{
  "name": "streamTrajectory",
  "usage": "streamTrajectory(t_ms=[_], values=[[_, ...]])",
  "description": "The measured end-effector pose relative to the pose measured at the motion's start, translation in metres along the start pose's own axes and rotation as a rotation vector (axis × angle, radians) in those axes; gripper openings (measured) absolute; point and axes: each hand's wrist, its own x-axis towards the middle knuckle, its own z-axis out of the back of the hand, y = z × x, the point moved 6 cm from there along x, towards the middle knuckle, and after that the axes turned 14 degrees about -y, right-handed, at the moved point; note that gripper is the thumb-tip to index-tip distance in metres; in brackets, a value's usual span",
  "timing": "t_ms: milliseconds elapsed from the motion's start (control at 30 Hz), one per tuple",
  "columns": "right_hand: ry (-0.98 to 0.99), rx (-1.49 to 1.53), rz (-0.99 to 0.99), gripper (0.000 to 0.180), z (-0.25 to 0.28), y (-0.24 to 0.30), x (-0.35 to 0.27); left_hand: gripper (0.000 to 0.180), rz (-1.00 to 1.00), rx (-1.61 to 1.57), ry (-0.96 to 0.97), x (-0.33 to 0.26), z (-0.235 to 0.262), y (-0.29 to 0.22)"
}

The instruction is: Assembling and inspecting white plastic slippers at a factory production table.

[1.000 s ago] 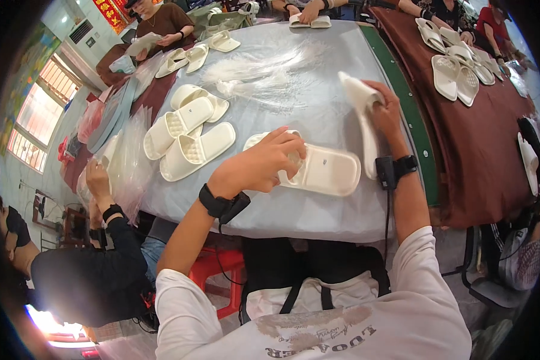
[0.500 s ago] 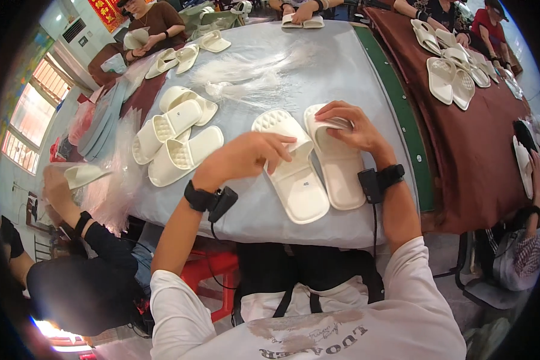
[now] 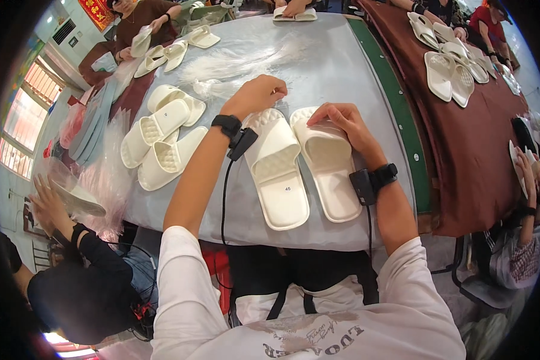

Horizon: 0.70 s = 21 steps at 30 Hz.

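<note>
Grey plastic sheeting covered the long table (image 3: 342, 78), with a dark red cloth (image 3: 462, 144) over the table to the right. Near the edge lay a pair of cream foam slippers side by side, soles on the sheeting, toes pointing far. The left slipper (image 3: 277, 171) carried a small round sticker on its heel; the right slipper (image 3: 331, 168) touched it along the inner edge. Both looked light, soft and springy, likely to bend if lifted by one end, so the thick strap over the toe seemed the surest place to grip. The right hand (image 3: 342, 123) rested partly open on the right slipper's strap, fingers curled over it. The left hand (image 3: 259, 95) hovered just beyond the left slipper's toe, loosely closed, pinching what may have been thin clear film; I cannot tell. More cream slippers (image 3: 162, 135) lay piled to the left.
</note>
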Motion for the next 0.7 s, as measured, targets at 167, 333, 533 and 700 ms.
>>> streamTrajectory(t_ms=[167,333,533,700], values=[[-0.002,0.015,-0.008,0.053,0.001,-0.003,0.001,0.012,-0.049,0.044,0.016,0.01,-0.011,0.004],[-0.049,0.035,-0.07,0.051,0.002,-0.006,-0.001,0.013,-0.062,0.025,0.049,0.011,-0.014,0.007],[-0.048,0.033,-0.059,0.05,0.002,-0.006,0.001,0.014,-0.045,-0.012,0.085,0.008,-0.013,0.009],[-0.044,0.045,-0.039,0.05,0.003,-0.003,0.002,0.012,-0.126,0.151,0.039,0.005,-0.009,-0.003]])
